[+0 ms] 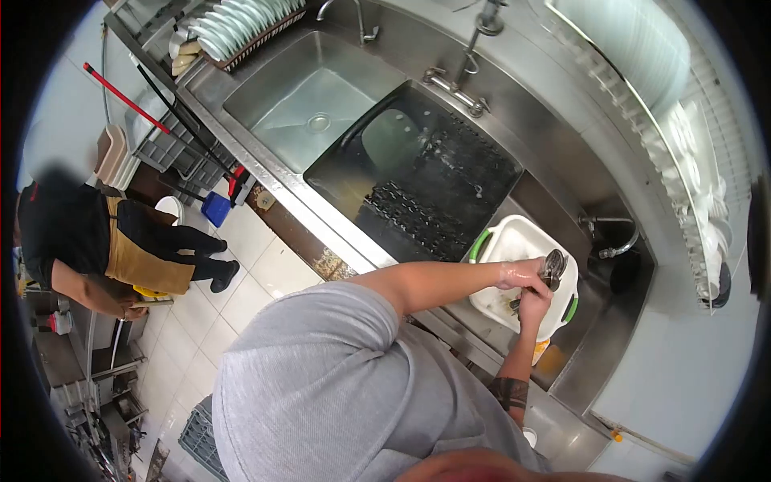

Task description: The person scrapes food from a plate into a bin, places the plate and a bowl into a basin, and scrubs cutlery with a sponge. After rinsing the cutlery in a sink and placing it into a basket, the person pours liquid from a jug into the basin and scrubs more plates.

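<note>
A bundle of shiny metal pieces, apparently spoons (553, 270), is above a white basin (520, 233) with green handles. My left hand (522, 275), wet and with some suds, is closed round the bundle. Just below it, my right hand (534, 304) is also closed against the same bundle, and the two hands touch. The basin holds cloudy water and stands in the right part of the steel sink. Something yellow-orange (541, 351) lies by its lower edge.
Left of the basin, a sink compartment holds dark water and a black textured mat (438, 173). Beyond is a water-filled sink (309, 100), with racked plates (241, 28) behind. Taps line the wall; a plate rack (634, 88) hangs right. Another person (72, 233) stands left.
</note>
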A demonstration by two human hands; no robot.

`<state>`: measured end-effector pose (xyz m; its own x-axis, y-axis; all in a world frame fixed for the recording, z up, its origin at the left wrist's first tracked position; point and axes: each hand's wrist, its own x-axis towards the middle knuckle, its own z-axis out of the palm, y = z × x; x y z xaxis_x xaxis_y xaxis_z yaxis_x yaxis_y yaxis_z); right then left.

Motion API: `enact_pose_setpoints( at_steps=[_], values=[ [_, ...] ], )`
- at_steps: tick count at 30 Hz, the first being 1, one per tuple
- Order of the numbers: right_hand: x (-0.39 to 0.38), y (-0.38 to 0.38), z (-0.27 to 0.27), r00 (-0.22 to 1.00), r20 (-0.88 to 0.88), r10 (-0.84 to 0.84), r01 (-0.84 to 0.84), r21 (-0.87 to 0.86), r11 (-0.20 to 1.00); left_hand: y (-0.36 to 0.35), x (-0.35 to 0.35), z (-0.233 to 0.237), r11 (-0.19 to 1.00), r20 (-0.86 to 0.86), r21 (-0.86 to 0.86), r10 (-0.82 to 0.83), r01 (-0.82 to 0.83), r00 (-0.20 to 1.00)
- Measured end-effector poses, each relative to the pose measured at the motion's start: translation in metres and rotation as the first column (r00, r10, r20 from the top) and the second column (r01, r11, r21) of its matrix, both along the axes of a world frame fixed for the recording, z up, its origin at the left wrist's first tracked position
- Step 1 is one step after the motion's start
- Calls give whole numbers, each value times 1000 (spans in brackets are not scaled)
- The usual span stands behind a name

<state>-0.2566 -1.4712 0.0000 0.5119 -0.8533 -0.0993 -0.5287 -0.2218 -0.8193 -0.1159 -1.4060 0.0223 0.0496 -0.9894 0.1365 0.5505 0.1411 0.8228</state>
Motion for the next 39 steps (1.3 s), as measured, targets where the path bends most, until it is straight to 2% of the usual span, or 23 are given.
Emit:
enact_pose_setpoints(
  at_steps=[2,4,6,8,9,10,11,12,13,15,17,20,22,24,25,29,31,32,33,34,35,37,39],
  values=[
    [20,15,-6,999,37,-29,32,-85,996,31,22,24,994,-91,25,110,-108,990],
    [35,28,-5,996,79,-43,54,-153,987,61,49,59,989,-388,136,103,-53,916],
    [53,48,5,995,90,43,-24,-207,978,53,61,42,954,-261,252,229,-163,938],
    [66,55,1,993,105,60,-43,-160,986,46,69,20,912,41,217,347,-347,937],
    [75,61,12,999,-15,45,-46,-88,995,55,79,27,891,181,218,364,-398,914],
    [88,65,23,991,-130,40,-42,-18,999,65,90,34,843,472,157,393,-514,789],
    [101,73,36,986,-100,137,-148,-120,982,71,94,34,765,550,50,515,-642,657],
    [111,79,48,986,-75,150,-158,-108,982,78,94,32,678,610,-63,607,-732,509],
    [127,83,59,967,-100,234,-246,-133,960,84,103,29,674,634,-71,600,-736,488],
    [161,89,67,914,-126,385,-404,-218,888,101,127,34,451,608,-180,750,-874,262],
    [202,109,74,880,-141,453,-474,-199,858,131,176,46,552,620,-55,672,-832,405],
    [270,155,80,867,-56,494,-494,15,869,183,248,60,650,331,71,700,-757,632],
    [317,191,98,794,216,568,-597,452,663,218,299,54,664,75,32,743,-747,665],
    [377,220,88,742,372,557,-643,632,433,251,352,39,617,-121,21,782,-786,611],
    [409,238,83,746,388,541,-630,675,385,272,376,37,602,-175,62,792,-796,585],
    [552,315,37,733,420,535,-606,760,234,357,502,-2,529,-189,222,847,-819,497],
    [615,352,-7,754,382,534,-544,819,181,401,563,-41,414,222,320,842,-852,492],
    [641,372,-29,775,361,519,-496,856,145,415,594,-79,342,292,291,858,-894,423],
    [662,393,-49,820,292,492,-429,882,192,424,621,-113,275,364,250,862,-928,353],
    [681,410,-70,859,223,461,-362,901,239,434,635,-130,298,350,282,853,-912,386],
    [698,420,-99,876,195,440,-327,912,247,444,647,-143,311,312,444,825,-840,471],
    [711,434,-170,934,91,345,-167,966,195,449,657,-179,326,242,625,783,-709,573],
    [709,442,-215,962,38,272,-91,978,186,447,672,-230,211,446,687,634,-696,632]
  ],
)
